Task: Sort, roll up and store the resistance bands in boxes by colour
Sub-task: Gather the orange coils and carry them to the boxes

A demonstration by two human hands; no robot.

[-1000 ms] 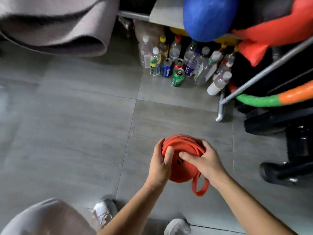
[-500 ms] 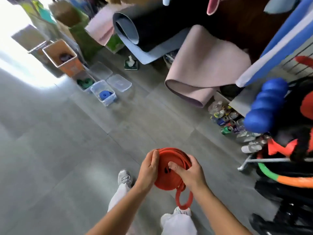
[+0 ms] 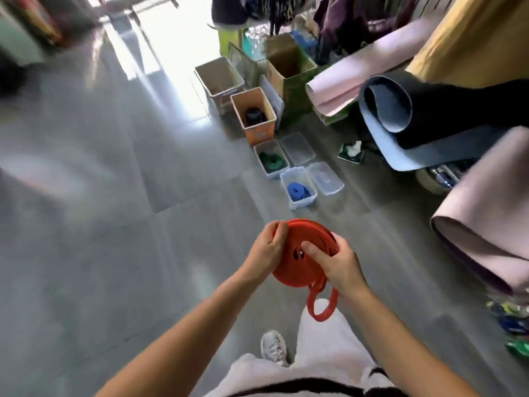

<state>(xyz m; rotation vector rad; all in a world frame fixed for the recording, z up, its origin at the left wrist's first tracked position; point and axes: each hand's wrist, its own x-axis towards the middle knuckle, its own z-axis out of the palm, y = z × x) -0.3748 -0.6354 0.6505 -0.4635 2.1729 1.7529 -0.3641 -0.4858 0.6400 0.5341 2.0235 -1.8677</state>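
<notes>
A rolled-up red resistance band is held in front of me at waist height, with a loose loop hanging from its lower right. My left hand grips its left edge. My right hand grips the right side, thumb pressed on the roll's face. Ahead on the floor stand boxes: a clear box holding a blue band, a clear box holding a green band, and an orange box with a black band inside.
Two clear lids or shallow boxes lie beside the clear boxes. Cardboard boxes stand behind them. Rolled mats, pink and black-blue, crowd the right side. Grey tile floor spreads to the left. My shoe is below.
My view has swung left from the bottles and rack to the row of boxes, which now lie closer ahead. Both hands keep the same hold on the red roll.
</notes>
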